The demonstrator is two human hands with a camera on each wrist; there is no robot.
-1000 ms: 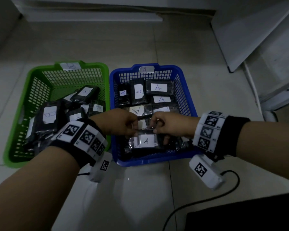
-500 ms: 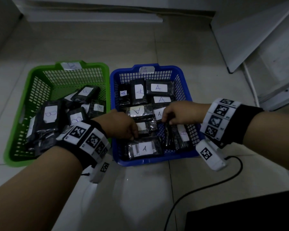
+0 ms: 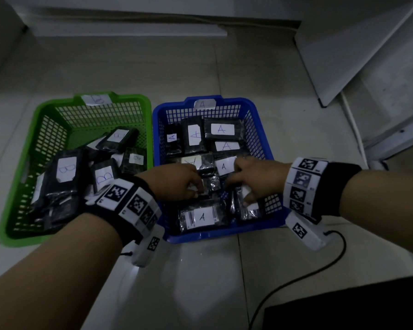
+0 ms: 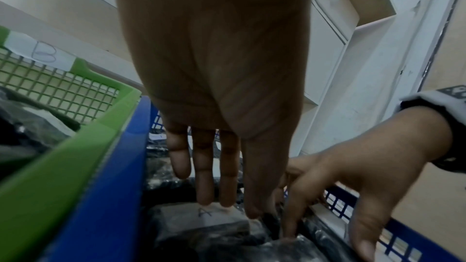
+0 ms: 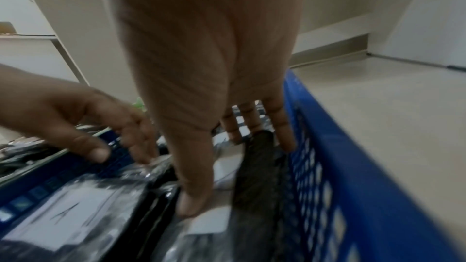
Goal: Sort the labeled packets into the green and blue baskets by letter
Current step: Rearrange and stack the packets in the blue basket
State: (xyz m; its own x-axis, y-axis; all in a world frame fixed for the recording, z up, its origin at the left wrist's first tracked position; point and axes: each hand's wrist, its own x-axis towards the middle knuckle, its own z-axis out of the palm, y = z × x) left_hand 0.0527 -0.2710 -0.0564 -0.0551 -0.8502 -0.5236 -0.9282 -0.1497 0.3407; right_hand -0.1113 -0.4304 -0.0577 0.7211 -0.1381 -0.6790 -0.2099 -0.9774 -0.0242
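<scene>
Two baskets sit side by side on the floor: the green basket [image 3: 45, 115] holds B packets [image 3: 66, 169], the blue basket [image 3: 258, 129] holds A packets [image 3: 202, 216]. Both hands reach into the blue one, left hand [image 3: 177, 182] and right hand [image 3: 255, 177] with fingers extended, touching packets, gripping nothing.

Pale shiny tile floor [image 3: 284, 67] filling most of head view. Green basket [image 3: 17, 210] sitting on floor at middle left. Blue basket [image 3: 224, 234] sitting just beside it, to its right, sides close together. Black cable [image 3: 296, 279] lying on floor at lower right. White board [image 3: 358, 44] at upper right.
</scene>
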